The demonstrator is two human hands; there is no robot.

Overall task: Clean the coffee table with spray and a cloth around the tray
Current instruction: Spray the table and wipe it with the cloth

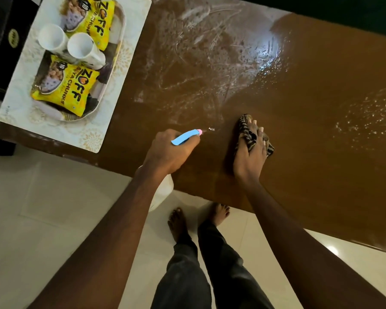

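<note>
**Spray in left, cloth under right**

We see a glossy brown table (310, 90), smooth top w/ whitish streaky smears and wet droplets across the far middle and right.

Left hand (169, 152) is wrapped around a spray bottle (186, 137): light blue plastic head w/ a pink nozzle tip; its long axis runs low-left to up-right, nozzle aimed toward the table middle. White bottle body pokes out below the wrist, at the near table edge.

Right hand (251, 150) is spread flat, fingers pressing a crumpled striped dark cloth (246, 128) onto the tabletop, just right of the nozzle.

At far left, an oval tray (118, 41) sits on a pale patterned mat (94, 139). It holds 2 white cups (54, 39) and 2 shiny yellow snack packets (65, 90). It's well apart from the cloth.
</note>
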